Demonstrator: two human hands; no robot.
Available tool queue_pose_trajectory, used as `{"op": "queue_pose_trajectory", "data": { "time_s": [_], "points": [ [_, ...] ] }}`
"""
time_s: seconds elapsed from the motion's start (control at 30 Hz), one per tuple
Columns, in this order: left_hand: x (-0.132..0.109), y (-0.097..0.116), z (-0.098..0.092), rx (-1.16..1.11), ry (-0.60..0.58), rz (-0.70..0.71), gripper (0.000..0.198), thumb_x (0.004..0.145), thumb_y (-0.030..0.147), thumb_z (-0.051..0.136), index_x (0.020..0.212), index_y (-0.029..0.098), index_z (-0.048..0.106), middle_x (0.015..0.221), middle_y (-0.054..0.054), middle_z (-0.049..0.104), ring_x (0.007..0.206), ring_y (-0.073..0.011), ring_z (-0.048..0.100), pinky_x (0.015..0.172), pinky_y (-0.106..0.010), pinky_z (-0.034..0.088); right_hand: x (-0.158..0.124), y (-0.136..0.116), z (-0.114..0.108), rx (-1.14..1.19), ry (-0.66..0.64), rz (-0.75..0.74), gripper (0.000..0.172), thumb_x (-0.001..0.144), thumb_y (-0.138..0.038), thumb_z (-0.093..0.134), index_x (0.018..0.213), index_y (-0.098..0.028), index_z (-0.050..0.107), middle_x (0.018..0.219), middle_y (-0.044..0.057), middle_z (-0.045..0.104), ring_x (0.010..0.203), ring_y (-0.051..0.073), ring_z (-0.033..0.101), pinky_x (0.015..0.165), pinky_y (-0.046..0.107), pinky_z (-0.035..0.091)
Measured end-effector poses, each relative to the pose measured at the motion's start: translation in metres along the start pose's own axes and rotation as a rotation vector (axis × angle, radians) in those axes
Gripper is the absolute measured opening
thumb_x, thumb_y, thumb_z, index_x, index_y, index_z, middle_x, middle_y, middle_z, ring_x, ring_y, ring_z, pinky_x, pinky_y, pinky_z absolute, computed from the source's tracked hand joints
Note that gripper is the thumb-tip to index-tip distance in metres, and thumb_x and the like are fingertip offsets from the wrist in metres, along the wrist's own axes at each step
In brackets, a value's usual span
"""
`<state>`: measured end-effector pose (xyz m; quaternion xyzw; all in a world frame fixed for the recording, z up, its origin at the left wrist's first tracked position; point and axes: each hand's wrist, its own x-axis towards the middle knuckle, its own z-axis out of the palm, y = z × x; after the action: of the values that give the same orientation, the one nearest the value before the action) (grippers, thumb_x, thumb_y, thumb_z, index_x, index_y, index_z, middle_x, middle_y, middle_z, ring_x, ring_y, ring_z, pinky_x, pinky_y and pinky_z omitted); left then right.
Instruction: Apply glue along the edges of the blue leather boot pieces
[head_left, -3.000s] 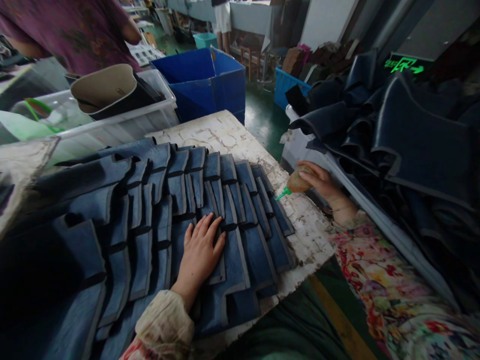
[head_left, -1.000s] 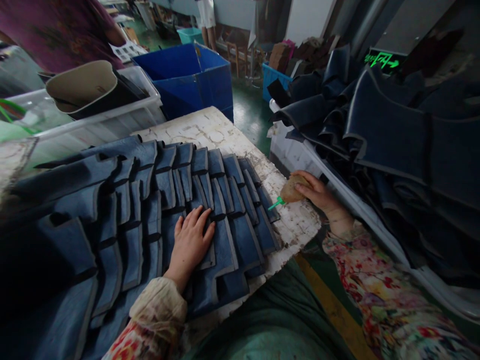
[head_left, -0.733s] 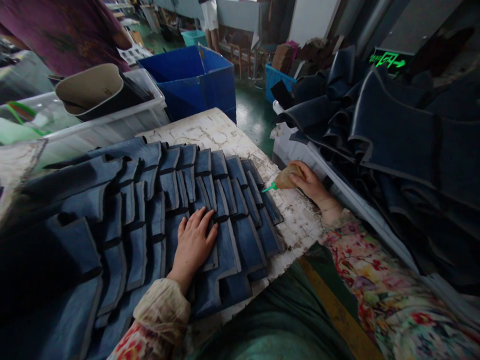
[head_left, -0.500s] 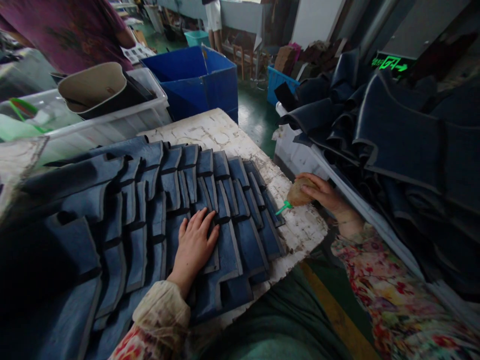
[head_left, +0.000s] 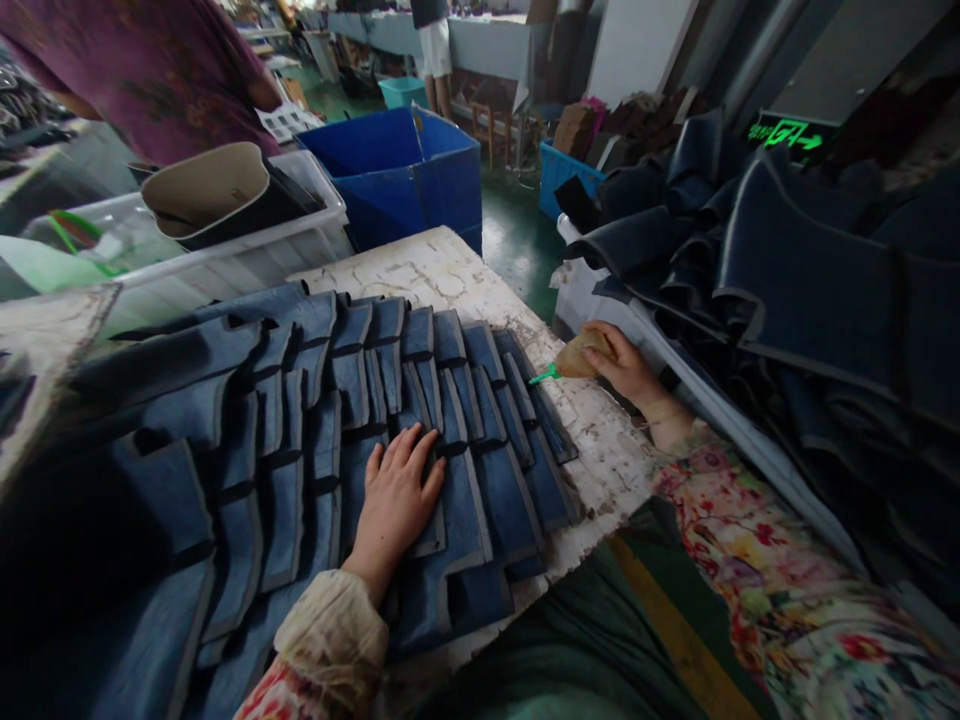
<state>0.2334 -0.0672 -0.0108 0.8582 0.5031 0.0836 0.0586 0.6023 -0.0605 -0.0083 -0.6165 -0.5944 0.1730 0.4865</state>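
Rows of dark blue leather-like pieces [head_left: 469,500] with grey edges overlap one another across a worn white tabletop [head_left: 450,262]. My left hand [head_left: 397,495] lies flat on the middle of them, fingers spread. In my right hand [head_left: 626,365] is a tan squeeze bottle [head_left: 581,356] with a thin green nozzle [head_left: 545,374]. The bottle is tilted, and its nozzle points left, just above the far right edge of the overlapped pieces. Whether the tip touches a piece I cannot tell.
On the right, a white bin [head_left: 600,285] is heaped with dark pieces [head_left: 817,270]. Behind the table are a white crate [head_left: 262,235] holding a rolled piece [head_left: 206,190] and a blue box [head_left: 420,190]. A person in a purple top [head_left: 157,75] stands at the far left.
My right hand has moved away from me and slightly left with the bottle, bringing the nozzle to the upper right pieces. My left hand rests at the same place; the view has shifted slightly.
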Motion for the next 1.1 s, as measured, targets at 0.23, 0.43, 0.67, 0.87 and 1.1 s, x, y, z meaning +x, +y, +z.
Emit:
{"op": "queue_pose_trajectory", "data": {
  "time_s": [0.23,0.43,0.67,0.87,1.1],
  "points": [
    [0.000,-0.001,0.002,0.006,-0.006,-0.002,0.043,0.092,0.040,0.036,0.131,0.025,0.047,0.140,-0.006,0.045,0.130,-0.0233,0.040,0.110,-0.049,0.025,0.005,0.005,0.000,-0.015,-0.020,-0.005,0.039,0.080,-0.044,0.056,0.114,-0.025,0.052,0.119,0.006,0.056,0.113,0.022,0.051,0.102,0.038,0.038],
    [-0.001,-0.002,0.003,0.010,0.005,0.004,0.043,0.092,0.039,0.039,0.131,0.025,0.047,0.139,-0.006,0.046,0.129,-0.0236,0.041,0.109,-0.049,0.027,0.028,0.017,0.014,0.000,0.017,-0.015,0.040,0.079,-0.045,0.057,0.113,-0.024,0.053,0.116,0.006,0.056,0.111,0.022,0.052,0.101,0.037,0.039],
    [-0.001,-0.004,0.004,0.014,0.020,0.014,0.042,0.091,0.038,0.040,0.131,0.025,0.048,0.139,-0.006,0.046,0.128,-0.0235,0.042,0.109,-0.049,0.027,0.057,0.042,0.031,0.029,0.062,-0.035,0.042,0.078,-0.048,0.058,0.113,-0.025,0.053,0.115,0.005,0.056,0.109,0.022,0.053,0.100,0.039,0.040],
    [-0.002,-0.004,0.005,0.007,0.003,-0.007,0.042,0.092,0.039,0.039,0.131,0.026,0.047,0.140,-0.005,0.045,0.129,-0.0229,0.041,0.109,-0.049,0.027,0.079,0.044,0.045,0.017,0.113,-0.047,0.041,0.078,-0.049,0.057,0.111,-0.025,0.054,0.115,0.006,0.057,0.110,0.022,0.053,0.100,0.040,0.040],
    [-0.001,-0.004,0.004,0.003,-0.015,-0.014,0.042,0.092,0.039,0.039,0.132,0.026,0.046,0.141,-0.004,0.044,0.130,-0.0226,0.040,0.110,-0.050,0.026,0.096,0.046,0.055,0.015,0.151,-0.038,0.043,0.077,-0.050,0.057,0.111,-0.023,0.054,0.115,0.007,0.057,0.109,0.022,0.053,0.100,0.039,0.040]
  ]
}}
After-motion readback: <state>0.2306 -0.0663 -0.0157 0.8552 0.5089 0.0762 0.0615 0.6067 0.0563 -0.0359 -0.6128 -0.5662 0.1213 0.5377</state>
